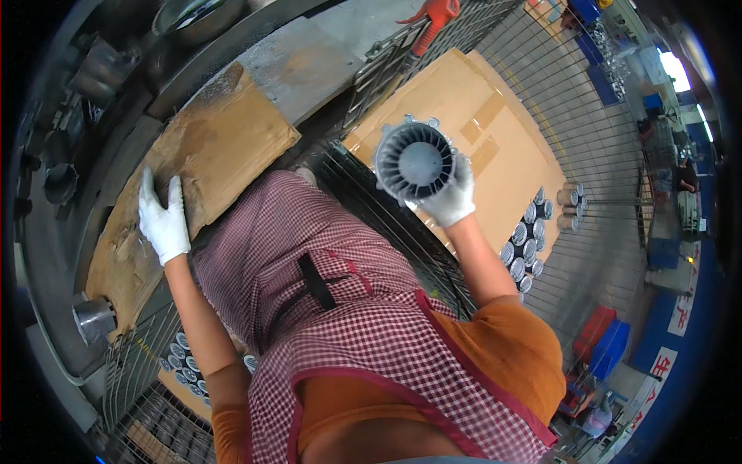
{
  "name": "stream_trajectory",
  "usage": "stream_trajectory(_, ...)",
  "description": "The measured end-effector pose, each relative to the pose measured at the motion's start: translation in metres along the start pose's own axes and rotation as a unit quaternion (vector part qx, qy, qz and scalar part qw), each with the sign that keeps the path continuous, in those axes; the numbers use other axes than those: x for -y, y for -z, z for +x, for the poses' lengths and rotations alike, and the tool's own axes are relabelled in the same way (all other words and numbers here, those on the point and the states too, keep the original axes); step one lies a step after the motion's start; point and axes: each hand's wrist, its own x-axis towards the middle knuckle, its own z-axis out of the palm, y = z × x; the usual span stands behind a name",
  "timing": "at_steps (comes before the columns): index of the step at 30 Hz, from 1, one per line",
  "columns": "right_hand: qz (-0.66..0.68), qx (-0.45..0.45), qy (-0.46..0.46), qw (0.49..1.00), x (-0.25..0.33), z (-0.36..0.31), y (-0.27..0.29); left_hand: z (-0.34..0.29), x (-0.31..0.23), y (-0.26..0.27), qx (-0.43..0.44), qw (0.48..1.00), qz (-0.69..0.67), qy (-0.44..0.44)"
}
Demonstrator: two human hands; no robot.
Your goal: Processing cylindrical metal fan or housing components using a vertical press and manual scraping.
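At left, on the bench (328,58), a cardboard sheet (224,127) beneath the left hand (164,220); at its near end, a cup (94,319). To the right, inside a wire cage (618,139), a cardboard panel (525,139), with cylinders (517,269) at its right end. Before the panel, in the right hand (454,201), a round part (421,162). At the cage's far left edge, a tool (433,27); near right, bins (610,348).

Head view: I look down from the wearer's head, through the left of two side-by-side fisheyes.
Apron (363,356): nearest my lens, seen from above, filling the lower middle.
Arms' reach: left grip (164,223) and right grip (454,195) lie farther off, ahead of the apron, one on each side.
Counter (332,54): toward my upper left, its edges bent.
Wire cage (610,139): bowed along my right.
Blue wall (665,336): far off, at my right rim, squeezed by the lens.
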Motion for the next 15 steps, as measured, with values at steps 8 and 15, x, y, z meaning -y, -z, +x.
stream_trajectory(8, -0.667, -0.287, -0.004, 0.688, 0.052, 0.046, 0.075, -0.002, -0.011, 0.004, -0.009, 0.997, 0.08, -0.007)
stream_trajectory(15, -0.908, -0.129, -0.081, 0.389, 0.001, 0.118, 0.067, -0.006, -0.006, 0.003, -0.011, 0.999, 0.036, 0.015)
